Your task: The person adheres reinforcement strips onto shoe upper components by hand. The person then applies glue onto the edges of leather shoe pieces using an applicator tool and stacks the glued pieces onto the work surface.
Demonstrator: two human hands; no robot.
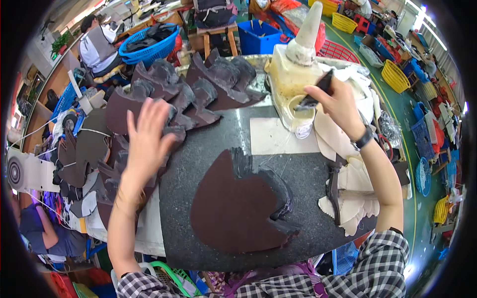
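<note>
My right hand (340, 102) grips a dark-handled brush (325, 82). Its tip is at the open cup (302, 118) low on the front of a yellowed, glue-smeared plastic bottle (293, 64) with a tall cone top. My left hand (148, 134), slightly blurred, spreads its fingers over dark brown shoe-part pieces (124, 113) with grey-smeared edges, fanned out in overlapping rows. Whether it touches them I cannot tell. A single dark brown piece (231, 206) lies flat on the black board (179, 213) before me. Its notched right edge is coated with something dark grey and shiny, with thin strands beside it.
Behind that piece lies a beige card (283, 136). Cream-coloured pieces (355, 188) are stacked at the right. Further back stand a blue basket (149, 44) with dark pieces and a blue bin (258, 37). A seated person (99, 47) is at the back left, another at the left edge.
</note>
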